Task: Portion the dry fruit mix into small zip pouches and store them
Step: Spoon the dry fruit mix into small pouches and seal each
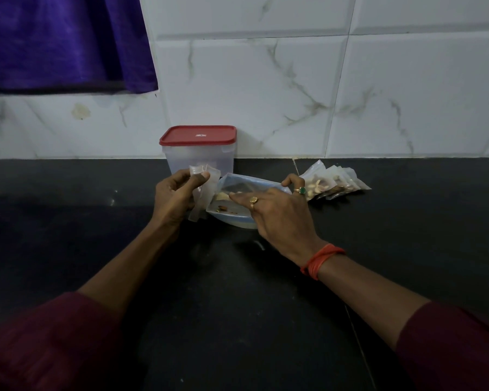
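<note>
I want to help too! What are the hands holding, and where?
The left hand pinches an empty pouch near its upper end. The right hand reaches into the bowl; whether it holds fruit cannot be told.

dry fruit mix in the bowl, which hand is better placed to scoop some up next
Right. The right hand lies over the bowl, fingers reaching toward the dry fruit mix inside; the left hand is occupied, its grip on an empty pouch beside the bowl.

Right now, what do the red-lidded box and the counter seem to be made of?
The box: likely translucent plastic, frosted walls under a matte red lid. The counter: probably polished dark stone, judging by faint glints.
</note>
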Available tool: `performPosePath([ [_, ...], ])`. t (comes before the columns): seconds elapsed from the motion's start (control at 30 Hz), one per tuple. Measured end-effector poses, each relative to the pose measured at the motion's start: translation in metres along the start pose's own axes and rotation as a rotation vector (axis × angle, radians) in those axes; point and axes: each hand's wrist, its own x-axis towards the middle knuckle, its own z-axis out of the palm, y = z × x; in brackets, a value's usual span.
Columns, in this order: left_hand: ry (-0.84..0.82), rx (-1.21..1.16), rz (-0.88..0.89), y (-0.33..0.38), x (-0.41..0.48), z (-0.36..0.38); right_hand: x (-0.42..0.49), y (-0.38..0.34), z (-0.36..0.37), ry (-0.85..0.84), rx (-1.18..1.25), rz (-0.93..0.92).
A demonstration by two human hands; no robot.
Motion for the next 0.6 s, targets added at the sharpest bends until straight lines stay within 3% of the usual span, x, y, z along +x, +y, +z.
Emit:
performPosePath([
  [0.3, -0.013, 0.004, 0.004, -0.001, 0.0, 0.003, 0.017, -0.003, 0.012, -0.265, -0.136, 0.008],
  [0.6, -0.031, 0.058, 0.009, -0.004, 0.001, 0.003, 0.02, 0.007, -0.002, -0.049, -0.019, 0.007],
])
